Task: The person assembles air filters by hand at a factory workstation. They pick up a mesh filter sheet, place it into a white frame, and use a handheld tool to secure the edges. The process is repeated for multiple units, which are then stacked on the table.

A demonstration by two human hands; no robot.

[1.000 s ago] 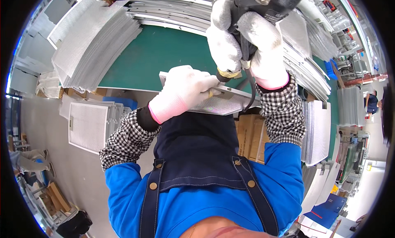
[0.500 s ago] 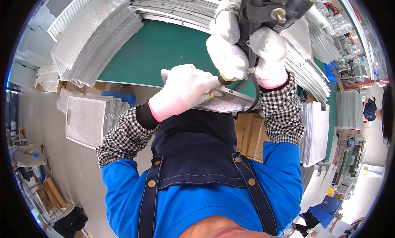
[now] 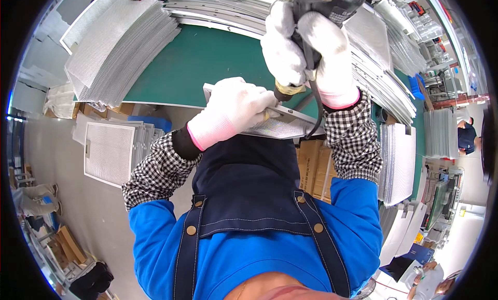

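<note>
My left hand (image 3: 233, 108), in a white knit glove, is closed on a framed metal mesh panel (image 3: 282, 126). The panel is held at the near edge of the green table, by my apron. My right hand (image 3: 311, 53), gloved too, grips a black hand-held power tool (image 3: 340, 3) from above. Yellow wrapping shows around the tool's nose, which points down at the panel's frame beside my left fingertips. Whether the tip touches the frame cannot be made out. A black cable (image 3: 317, 113) hangs from the tool past the panel's right end.
Tall stacked mesh sheets (image 3: 124, 46) stand at the left of the green table (image 3: 207, 56). Frame pieces (image 3: 218, 15) lie along its far side, and more panels (image 3: 397, 162) stand at right. Framed panels (image 3: 110, 152) lean at lower left; a cardboard box (image 3: 311, 165) sits below. Other people are farther off.
My right hand and the tool have shifted slightly left, and the tool has tilted so its nose stands more upright. My left hand and the panel have barely moved.
</note>
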